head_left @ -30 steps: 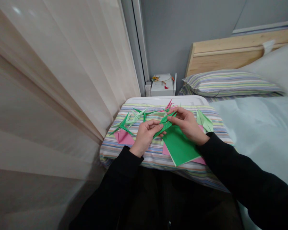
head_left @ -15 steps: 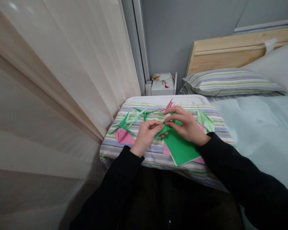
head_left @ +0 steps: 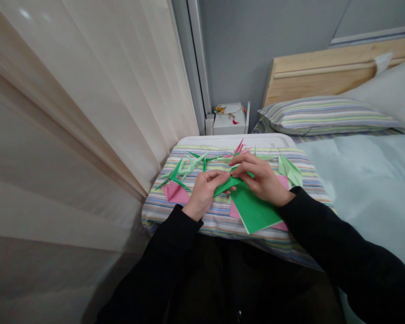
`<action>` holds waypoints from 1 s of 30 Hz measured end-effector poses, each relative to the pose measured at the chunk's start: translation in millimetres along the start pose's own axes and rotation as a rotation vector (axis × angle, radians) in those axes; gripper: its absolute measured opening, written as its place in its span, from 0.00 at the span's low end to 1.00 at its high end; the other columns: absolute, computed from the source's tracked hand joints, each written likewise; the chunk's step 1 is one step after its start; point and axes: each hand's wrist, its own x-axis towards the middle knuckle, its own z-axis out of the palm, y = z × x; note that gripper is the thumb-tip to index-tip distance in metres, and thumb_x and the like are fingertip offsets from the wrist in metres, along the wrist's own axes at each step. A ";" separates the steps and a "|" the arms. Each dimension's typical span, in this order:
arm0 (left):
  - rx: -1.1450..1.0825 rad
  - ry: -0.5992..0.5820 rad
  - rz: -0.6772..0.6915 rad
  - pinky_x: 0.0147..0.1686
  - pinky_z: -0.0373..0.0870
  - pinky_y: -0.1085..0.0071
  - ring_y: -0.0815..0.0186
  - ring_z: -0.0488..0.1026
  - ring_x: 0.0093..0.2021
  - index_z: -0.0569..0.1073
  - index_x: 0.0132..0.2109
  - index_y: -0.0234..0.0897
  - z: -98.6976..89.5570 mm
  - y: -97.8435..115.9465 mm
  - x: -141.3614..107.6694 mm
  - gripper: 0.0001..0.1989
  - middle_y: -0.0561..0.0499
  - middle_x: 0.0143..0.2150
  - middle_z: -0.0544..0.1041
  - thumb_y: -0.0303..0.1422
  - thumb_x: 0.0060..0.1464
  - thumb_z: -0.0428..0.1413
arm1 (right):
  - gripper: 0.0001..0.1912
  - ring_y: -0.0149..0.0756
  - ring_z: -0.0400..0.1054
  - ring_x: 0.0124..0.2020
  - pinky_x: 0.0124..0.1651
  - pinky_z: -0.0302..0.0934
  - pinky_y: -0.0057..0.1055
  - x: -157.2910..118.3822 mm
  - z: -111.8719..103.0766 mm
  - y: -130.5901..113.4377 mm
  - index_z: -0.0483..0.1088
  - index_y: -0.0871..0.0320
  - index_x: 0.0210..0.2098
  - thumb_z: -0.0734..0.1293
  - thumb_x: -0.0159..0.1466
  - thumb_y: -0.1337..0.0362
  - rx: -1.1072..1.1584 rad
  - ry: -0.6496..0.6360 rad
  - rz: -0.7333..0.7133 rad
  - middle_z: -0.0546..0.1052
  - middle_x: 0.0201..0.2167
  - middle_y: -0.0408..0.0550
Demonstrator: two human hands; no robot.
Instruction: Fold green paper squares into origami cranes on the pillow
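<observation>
Since the earlier frame the right hand has come down and in toward the left hand, and the folded green origami paper has dropped from its raised slant to a lower, flatter angle. The hands are now together, close enough that both pinch that narrow, pointed piece: the left fingers grip its left end, while the right fingers curl over its upper edge. Its tip points down and left, and it sits just above a flat green paper sheet, not clearly touching it.

That sheet lies on a pink paper sheet, both on a striped cloth folded over a white board. To the left of the hands lie green paper cranes, some pale, some dark, beside a folded pink paper. A pink paper crane pokes up behind the right hand's fingers, and a pale green folded paper rests to its right.

Black sleeves cover both arms. Beyond are a beige curtain at the left, a white box against the wall, and a bed with a striped pillow — its pale sheet at the right.
</observation>
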 end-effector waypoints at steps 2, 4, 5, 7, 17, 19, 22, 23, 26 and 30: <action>0.003 -0.007 0.006 0.25 0.73 0.74 0.68 0.77 0.24 0.81 0.32 0.31 -0.2 -0.5 0.3 0.16 0.50 0.27 0.80 0.40 0.43 0.72 | 0.09 0.44 0.73 0.51 0.55 0.67 0.46 0.2 -0.4 0.0 0.76 0.53 0.36 0.65 0.71 0.70 0.016 0.003 0.017 0.78 0.47 0.52; 0.000 0.002 0.015 0.26 0.75 0.74 0.68 0.77 0.24 0.81 0.32 0.32 -0.3 -0.9 0.6 0.16 0.51 0.28 0.80 0.39 0.43 0.73 | 0.06 0.45 0.73 0.53 0.57 0.66 0.47 0.7 -1.0 -0.3 0.77 0.53 0.37 0.68 0.69 0.67 0.046 0.026 0.060 0.78 0.48 0.52; -0.006 0.011 0.018 0.27 0.75 0.73 0.68 0.77 0.25 0.81 0.32 0.32 -0.2 -0.9 0.7 0.16 0.51 0.28 0.80 0.39 0.42 0.73 | 0.03 0.46 0.72 0.55 0.59 0.66 0.48 1.1 -1.2 -0.5 0.77 0.53 0.39 0.70 0.68 0.66 0.077 0.047 0.102 0.78 0.50 0.52; -0.020 0.028 0.027 0.29 0.76 0.73 0.69 0.77 0.24 0.80 0.31 0.32 0.1 -0.4 0.6 0.15 0.52 0.27 0.79 0.38 0.42 0.73 | 0.11 0.47 0.72 0.57 0.58 0.67 0.47 2.0 -1.4 -0.9 0.76 0.52 0.47 0.74 0.65 0.62 0.189 0.107 0.220 0.78 0.52 0.52; -0.027 0.046 0.074 0.36 0.78 0.67 0.68 0.76 0.27 0.79 0.30 0.33 1.8 -0.9 0.2 0.14 0.53 0.26 0.79 0.37 0.41 0.73 | 0.17 0.34 0.74 0.32 0.36 0.68 0.31 6.7 0.5 -1.2 0.76 0.57 0.38 0.81 0.52 0.61 0.675 0.239 0.652 0.81 0.33 0.44; -0.015 0.066 0.092 0.37 0.78 0.67 0.68 0.76 0.27 0.79 0.30 0.33 1.4 -2.9 0.5 0.14 0.54 0.26 0.79 0.37 0.41 0.73 | 0.19 0.33 0.74 0.32 0.37 0.67 0.31 7.0 1.9 -1.6 0.76 0.57 0.39 0.82 0.51 0.62 0.715 0.215 0.691 0.80 0.32 0.43; -0.004 0.073 0.113 0.38 0.78 0.66 0.68 0.77 0.28 0.79 0.31 0.33 0.4 -5.6 0.8 0.15 0.54 0.27 0.79 0.37 0.41 0.73 | 0.18 0.33 0.74 0.32 0.37 0.67 0.31 7.1 4.0 -2.0 0.77 0.57 0.37 0.82 0.49 0.62 0.709 0.190 0.695 0.80 0.31 0.43; -0.001 0.074 0.117 0.38 0.78 0.66 0.68 0.77 0.28 0.79 0.31 0.33 0.1 -6.1 0.9 0.15 0.54 0.27 0.79 0.37 0.41 0.73 | 0.17 0.33 0.73 0.32 0.37 0.67 0.31 7.2 4.5 -1.9 0.77 0.57 0.36 0.82 0.49 0.62 0.692 0.193 0.687 0.80 0.31 0.43; 0.004 0.080 0.121 0.37 0.77 0.67 0.68 0.76 0.28 0.79 0.30 0.33 -0.1 -5.8 0.9 0.14 0.54 0.27 0.79 0.37 0.42 0.73 | 0.15 0.33 0.73 0.31 0.36 0.66 0.31 7.2 5.3 -1.4 0.76 0.57 0.33 0.82 0.50 0.61 0.645 0.207 0.671 0.80 0.31 0.44; -0.017 0.059 0.094 0.36 0.76 0.68 0.69 0.74 0.28 0.79 0.30 0.34 0.9 -3.4 1.2 0.14 0.54 0.26 0.78 0.36 0.41 0.73 | 0.16 0.31 0.71 0.29 0.34 0.65 0.30 7.6 4.8 -1.6 0.75 0.57 0.32 0.82 0.50 0.61 0.642 0.221 0.676 0.79 0.29 0.42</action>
